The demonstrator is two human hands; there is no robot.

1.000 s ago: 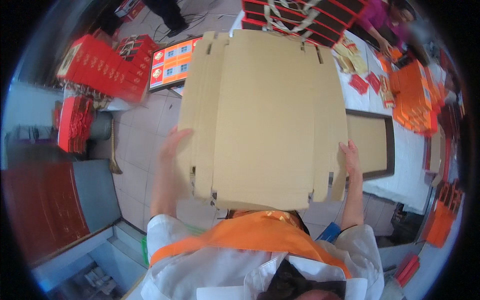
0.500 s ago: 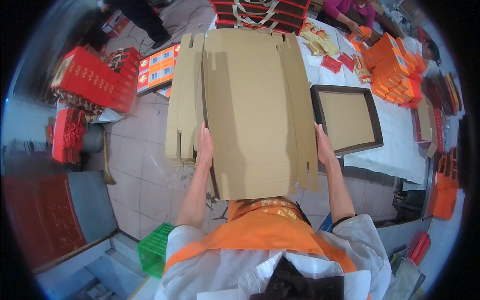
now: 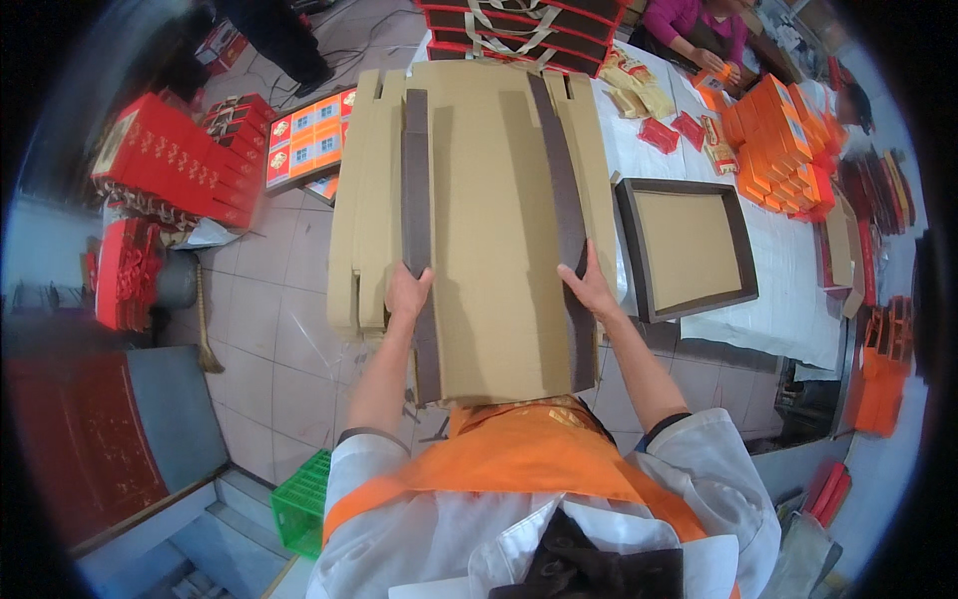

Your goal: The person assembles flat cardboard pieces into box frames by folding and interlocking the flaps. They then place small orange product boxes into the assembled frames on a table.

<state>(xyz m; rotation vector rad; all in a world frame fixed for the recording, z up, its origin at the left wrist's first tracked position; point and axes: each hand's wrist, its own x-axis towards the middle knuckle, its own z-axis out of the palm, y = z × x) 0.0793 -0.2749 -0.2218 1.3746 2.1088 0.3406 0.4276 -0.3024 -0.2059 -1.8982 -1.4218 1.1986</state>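
Tiled floor point(image 3: 269, 329) below; left hand point(image 3: 407, 293), right hand point(image 3: 589, 290) grip flat cardboard sheet point(image 3: 494, 230); fingertips hidden beneath.

White jacket point(image 3: 689, 479) at the bottom of the frame, sleeves pushed up, dark cuff edges showing, orange apron point(image 3: 499, 464) across the chest, dark collar point(image 3: 589, 564) below.
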